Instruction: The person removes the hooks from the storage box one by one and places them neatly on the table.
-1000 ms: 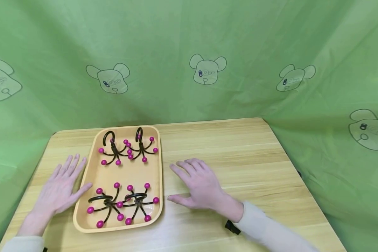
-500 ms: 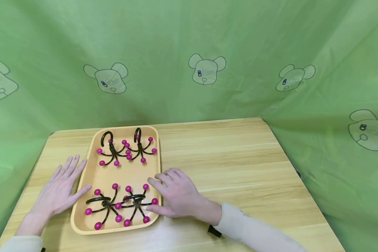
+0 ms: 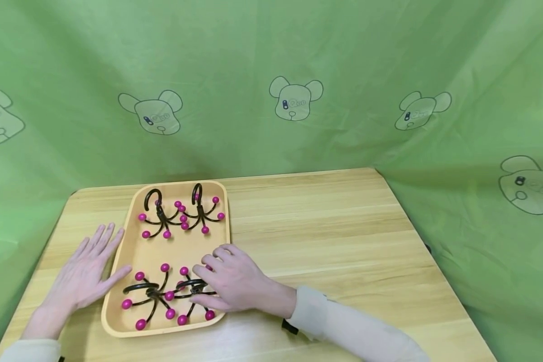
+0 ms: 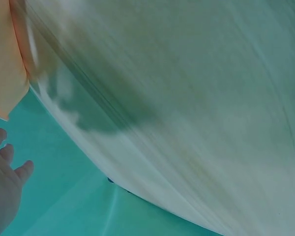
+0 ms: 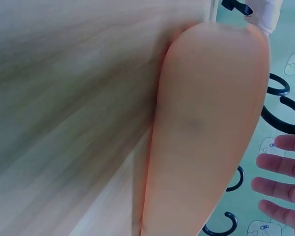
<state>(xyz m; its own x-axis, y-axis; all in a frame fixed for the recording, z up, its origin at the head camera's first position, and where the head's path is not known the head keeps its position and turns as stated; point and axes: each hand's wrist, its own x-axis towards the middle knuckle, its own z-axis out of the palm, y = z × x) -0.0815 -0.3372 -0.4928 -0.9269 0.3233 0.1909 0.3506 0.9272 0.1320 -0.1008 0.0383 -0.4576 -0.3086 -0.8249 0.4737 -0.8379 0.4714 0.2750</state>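
In the head view, a yellow tray (image 3: pixel 169 250) carries several black multi-arm hook hangers tipped with magenta balls. My right hand (image 3: pixel 237 279) reaches over the tray's right rim, above the near-right hanger (image 3: pixel 196 290), covering part of it; the thumb and fingers are spread, and contact cannot be told. The near-left hanger (image 3: pixel 152 291) lies beside it. A far-left hanger (image 3: pixel 161 215) and a far-right hanger (image 3: pixel 201 211) stand at the back of the tray. My left hand (image 3: pixel 78 281) lies with spread fingers along the tray's left side, thumb at the rim.
The wooden table (image 3: pixel 326 226) extends to the right of the tray. A green curtain (image 3: pixel 231 60) with bear-head prints encloses the back and sides. In the right wrist view, the tray's outer wall (image 5: pixel 211 123) hides most of the hangers.
My right hand has moved left from the bare table, across the tray's right rim, to above the near-right hanger. The left hand stays in place, and the hangers have not moved.
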